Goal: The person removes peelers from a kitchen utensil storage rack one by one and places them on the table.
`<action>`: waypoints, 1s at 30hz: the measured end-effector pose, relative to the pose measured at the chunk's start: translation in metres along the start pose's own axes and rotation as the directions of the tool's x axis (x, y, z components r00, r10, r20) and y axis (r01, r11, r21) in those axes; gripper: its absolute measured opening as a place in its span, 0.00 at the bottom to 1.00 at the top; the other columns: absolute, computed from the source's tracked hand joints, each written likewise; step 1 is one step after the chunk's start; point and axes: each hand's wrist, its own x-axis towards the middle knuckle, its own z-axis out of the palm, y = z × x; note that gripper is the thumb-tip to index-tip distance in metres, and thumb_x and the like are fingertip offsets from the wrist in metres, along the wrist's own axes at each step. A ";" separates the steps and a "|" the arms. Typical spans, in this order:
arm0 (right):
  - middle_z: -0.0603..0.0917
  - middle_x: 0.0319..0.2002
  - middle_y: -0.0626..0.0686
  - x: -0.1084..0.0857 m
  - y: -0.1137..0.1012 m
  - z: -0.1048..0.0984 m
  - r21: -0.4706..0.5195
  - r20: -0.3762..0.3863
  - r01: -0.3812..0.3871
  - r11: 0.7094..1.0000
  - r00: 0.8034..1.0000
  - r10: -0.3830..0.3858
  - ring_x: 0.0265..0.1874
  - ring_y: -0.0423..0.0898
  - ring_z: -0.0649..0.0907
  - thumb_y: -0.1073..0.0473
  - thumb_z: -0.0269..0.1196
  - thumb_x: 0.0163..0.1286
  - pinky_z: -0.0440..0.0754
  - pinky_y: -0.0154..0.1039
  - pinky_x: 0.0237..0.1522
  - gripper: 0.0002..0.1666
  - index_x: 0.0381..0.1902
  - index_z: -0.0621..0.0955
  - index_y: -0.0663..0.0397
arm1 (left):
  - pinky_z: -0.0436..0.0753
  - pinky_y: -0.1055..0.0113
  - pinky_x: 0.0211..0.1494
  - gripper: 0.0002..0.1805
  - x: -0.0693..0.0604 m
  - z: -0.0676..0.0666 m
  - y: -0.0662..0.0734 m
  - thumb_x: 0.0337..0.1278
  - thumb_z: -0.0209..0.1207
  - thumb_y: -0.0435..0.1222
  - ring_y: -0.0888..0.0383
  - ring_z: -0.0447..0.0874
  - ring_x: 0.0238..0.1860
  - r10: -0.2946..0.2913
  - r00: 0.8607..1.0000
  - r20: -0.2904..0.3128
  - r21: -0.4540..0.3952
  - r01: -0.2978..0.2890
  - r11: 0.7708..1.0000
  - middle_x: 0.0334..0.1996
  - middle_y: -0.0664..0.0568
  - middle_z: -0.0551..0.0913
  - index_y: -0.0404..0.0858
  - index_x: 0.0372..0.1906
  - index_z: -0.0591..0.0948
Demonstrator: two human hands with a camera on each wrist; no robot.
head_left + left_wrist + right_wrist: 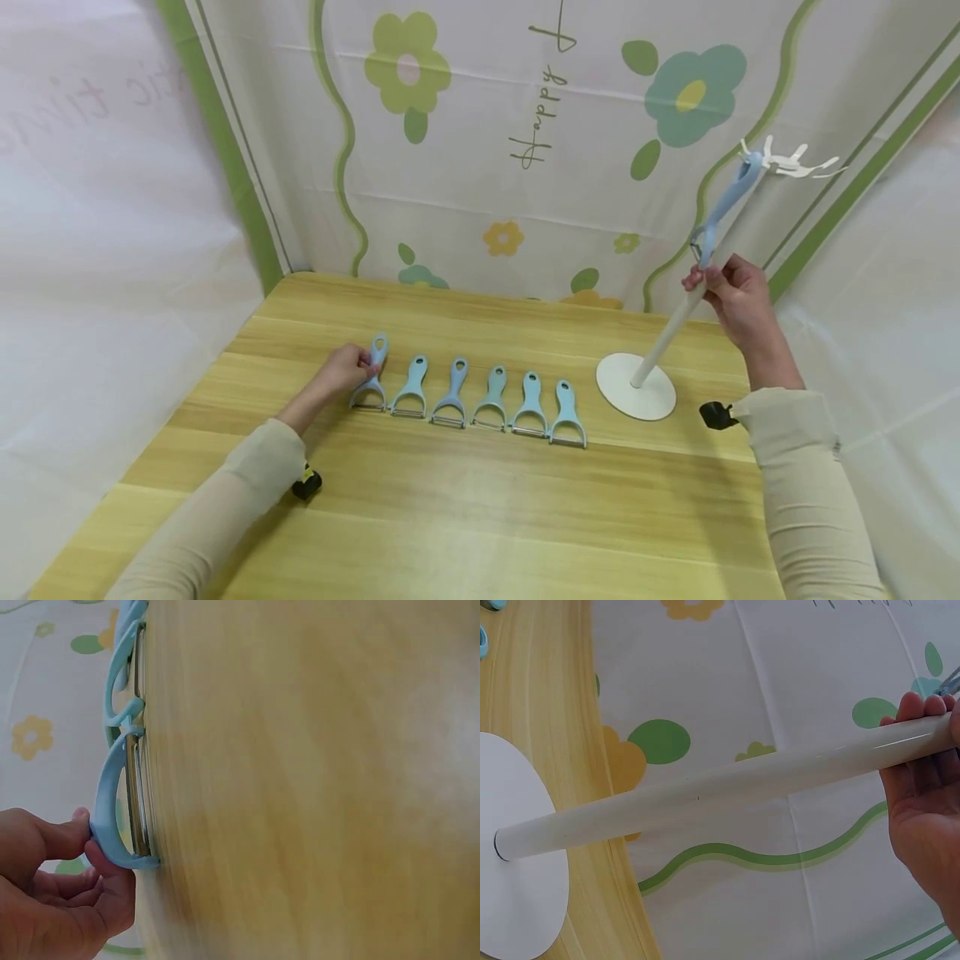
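Observation:
At the left end of a row on the table, my left hand (343, 368) pinches the handle of a blue Y-shaped peeler (379, 348). In the left wrist view, thumb and finger hold this peeler (109, 802) below its blade frame, and the blade edge is down at the tabletop. My right hand (742, 304) grips the upper pole of a white stand (667, 337); in the right wrist view its fingers pass behind the pole (705, 793). Just above that hand, another blue peeler (731, 200) hangs from a hook of the stand, blade end down.
Several light blue and blue peelers (457, 379) lie in a row on the wooden table (450, 517), handles toward the back. White branching hooks (798, 162) top the stand, whose round base (622, 392) rests at the table's right. Behind hangs a flowered curtain (480, 125).

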 end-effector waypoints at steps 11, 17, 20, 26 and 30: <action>0.85 0.31 0.55 0.000 -0.002 0.000 -0.012 -0.009 -0.006 1.000 1.000 0.006 0.31 0.45 0.87 0.68 0.55 0.74 0.87 0.32 0.42 0.07 0.42 0.77 0.69 | 0.63 0.72 0.23 0.17 0.003 0.004 0.003 0.63 0.61 0.35 0.62 0.63 0.18 -0.016 1.000 0.001 0.111 0.016 0.994 0.15 0.57 0.68 0.40 0.17 0.74; 0.86 0.30 0.55 0.000 -0.001 0.001 -0.011 -0.018 -0.009 1.000 1.000 0.009 0.30 0.45 0.87 0.68 0.55 0.74 0.87 0.32 0.42 0.06 0.41 0.77 0.68 | 0.61 0.72 0.22 0.20 0.002 0.006 0.005 0.63 0.61 0.35 0.63 0.59 0.16 -0.017 1.000 0.000 0.120 0.017 0.993 0.12 0.59 0.63 0.42 0.15 0.71; 0.86 0.31 0.56 0.000 -0.001 0.000 -0.007 -0.015 -0.010 1.000 1.000 0.010 0.31 0.45 0.87 0.68 0.55 0.74 0.87 0.33 0.42 0.06 0.42 0.77 0.67 | 0.62 0.72 0.21 0.16 0.002 0.007 0.006 0.62 0.62 0.34 0.63 0.61 0.16 -0.011 1.000 -0.001 0.125 0.011 0.992 0.12 0.58 0.66 0.37 0.18 0.77; 0.85 0.31 0.55 0.000 -0.002 0.000 -0.021 -0.009 -0.014 1.000 1.000 0.014 0.31 0.45 0.87 0.67 0.56 0.74 0.87 0.32 0.43 0.07 0.43 0.77 0.67 | 0.66 0.71 0.23 0.12 0.002 0.006 0.008 0.64 0.60 0.35 0.61 0.65 0.19 -0.030 0.999 0.014 0.129 0.028 0.991 0.17 0.53 0.74 0.31 0.27 0.83; 0.85 0.31 0.54 0.000 -0.003 0.000 -0.030 -0.011 -0.021 0.999 1.000 0.021 0.31 0.44 0.87 0.67 0.56 0.74 0.87 0.32 0.43 0.07 0.43 0.78 0.67 | 0.74 0.68 0.29 0.15 0.000 0.004 0.008 0.67 0.58 0.38 0.56 0.74 0.26 -0.047 0.999 0.028 0.120 0.043 0.992 0.32 0.41 0.84 0.26 0.41 0.83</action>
